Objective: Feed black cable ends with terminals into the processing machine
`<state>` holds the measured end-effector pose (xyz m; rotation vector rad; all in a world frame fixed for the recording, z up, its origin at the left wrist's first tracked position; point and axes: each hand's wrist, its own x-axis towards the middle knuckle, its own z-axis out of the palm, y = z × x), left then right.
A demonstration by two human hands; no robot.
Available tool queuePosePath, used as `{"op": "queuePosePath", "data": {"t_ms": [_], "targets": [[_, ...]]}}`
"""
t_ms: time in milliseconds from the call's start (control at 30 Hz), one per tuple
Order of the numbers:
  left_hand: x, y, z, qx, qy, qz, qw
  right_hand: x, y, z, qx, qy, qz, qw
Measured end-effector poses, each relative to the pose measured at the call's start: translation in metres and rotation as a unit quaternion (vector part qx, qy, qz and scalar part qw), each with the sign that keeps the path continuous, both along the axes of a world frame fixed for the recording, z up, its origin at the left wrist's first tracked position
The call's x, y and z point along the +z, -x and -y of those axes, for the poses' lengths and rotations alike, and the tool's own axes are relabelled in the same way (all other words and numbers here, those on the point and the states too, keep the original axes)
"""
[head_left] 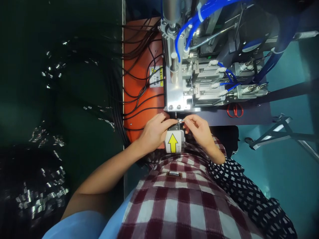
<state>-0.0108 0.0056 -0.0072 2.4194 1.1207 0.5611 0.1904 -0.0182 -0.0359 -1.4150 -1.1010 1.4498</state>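
Note:
My left hand (156, 131) is closed in a pinch at the front edge of the machine, with a black cable (137, 129) running in under it from the left. Between my fingertips is a small shiny cable connector (180, 121). From the other side my right hand (198, 130) pinches the connector's right end with thumb and forefinger; its finer details are too small to make out. Just below both hands is a white label with a yellow arrow (172, 142), on a block at the machine's front. Metal tooling (178, 107) stands directly beyond my fingers.
Several black cables lie across the orange plate (134, 96). On the dark green surface at left is a cable heap with shiny ends (40, 196). Pneumatic cylinders (208, 96) with blue hoses (211, 8) fill the upper right. Red-handled scissors (235, 110) lie right of my hands.

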Motion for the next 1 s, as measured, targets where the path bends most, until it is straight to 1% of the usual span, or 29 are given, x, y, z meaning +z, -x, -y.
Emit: {"op": "queuePosePath", "data": {"t_ms": [200, 333, 433, 500, 633, 700, 800, 900, 1000], "targets": [[0.002, -0.001, 0.0, -0.001, 0.003, -0.016, 1.0, -0.001, 0.011, -0.002, -0.038, 0.013, -0.021, 0.999], [0.002, -0.001, 0.0, 0.002, 0.002, -0.016, 1.0, -0.001, 0.012, -0.001, -0.041, 0.004, -0.032, 0.999], [0.001, -0.001, 0.0, 0.001, 0.016, -0.019, 1.0, -0.004, 0.012, -0.002, -0.043, 0.013, -0.04, 0.998], [0.002, -0.001, 0.001, 0.003, 0.002, -0.036, 0.999, -0.007, 0.013, -0.003, -0.047, 0.025, -0.059, 0.997], [0.007, -0.003, 0.005, 0.028, -0.059, -0.1, 0.993, -0.012, 0.013, -0.003, -0.043, 0.038, -0.081, 0.995], [0.009, -0.005, 0.008, 0.021, -0.052, -0.12, 0.991, -0.012, 0.012, -0.002, -0.037, 0.039, -0.08, 0.995], [0.009, -0.006, 0.01, -0.009, -0.023, -0.103, 0.994, -0.011, 0.01, 0.0, -0.029, 0.039, -0.085, 0.995], [0.006, -0.005, 0.009, -0.011, -0.025, -0.07, 0.997, -0.01, 0.011, 0.001, -0.033, 0.03, -0.073, 0.996], [0.003, -0.003, 0.007, -0.019, -0.027, -0.059, 0.998, -0.01, 0.014, 0.001, -0.048, 0.012, -0.057, 0.997]]}}
